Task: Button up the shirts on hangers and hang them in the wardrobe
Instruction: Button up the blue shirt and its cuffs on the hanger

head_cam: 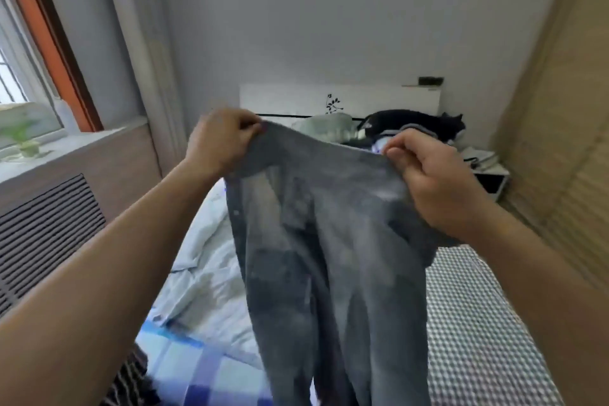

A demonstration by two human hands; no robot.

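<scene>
A grey-blue denim shirt (323,257) hangs in the air in front of me over the bed, its button placket running down its left edge. My left hand (220,142) pinches the shirt's top left corner. At the top right, my right hand (428,175) grips the upper edge with curled fingers. The fabric is stretched between both hands and drops out of the frame at the bottom. No hanger is visible, and the image is blurred by motion.
Below lies the bed (487,323) with a checked sheet, a white quilt (204,273) and a blue plaid cover. A black cat (415,123) lies among clothes at the headboard. A beige wardrobe (560,125) stands on the right, a window and radiator cover (49,224) on the left.
</scene>
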